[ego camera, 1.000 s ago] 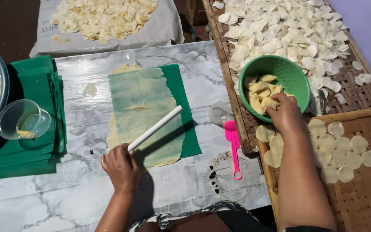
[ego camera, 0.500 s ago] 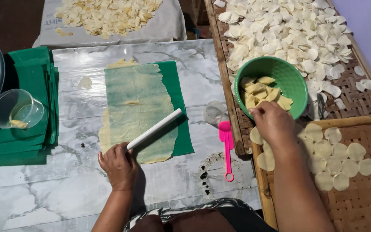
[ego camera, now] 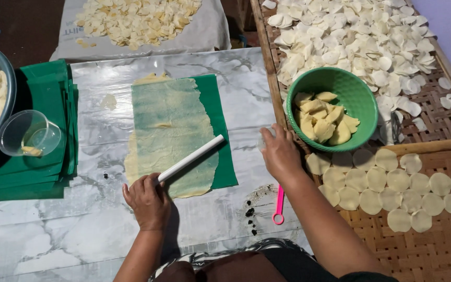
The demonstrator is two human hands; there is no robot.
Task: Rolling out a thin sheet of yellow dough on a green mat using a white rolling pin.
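Observation:
My left hand [ego camera: 147, 201] grips the near end of a white rod [ego camera: 191, 157], which lies slantwise across a thin yellowish dough sheet [ego camera: 170, 130]. The dough is spread on a green plastic sheet [ego camera: 216, 120] on the marble-patterned table [ego camera: 90, 230]. My right hand [ego camera: 280, 154] is at the table's right edge, its fingers curled over a small clear cup [ego camera: 261, 139] that is mostly hidden. A pink plastic tool [ego camera: 279, 208] lies partly under my right forearm. Just beyond that hand stands a green bowl [ego camera: 340, 78] of yellow dough pieces.
Round dough discs [ego camera: 392, 183] lie in rows on a woven bamboo tray [ego camera: 434, 245] at the right; pale chips [ego camera: 361, 36] cover the tray behind. At the left are a clear plastic cup [ego camera: 30, 137], stacked green sheets [ego camera: 32, 175] and a big bowl [ego camera: 6, 73] of discs.
My right hand has come out of the green bowl and moved left and down onto the small clear cup. My left hand still holds the rod in nearly the same place.

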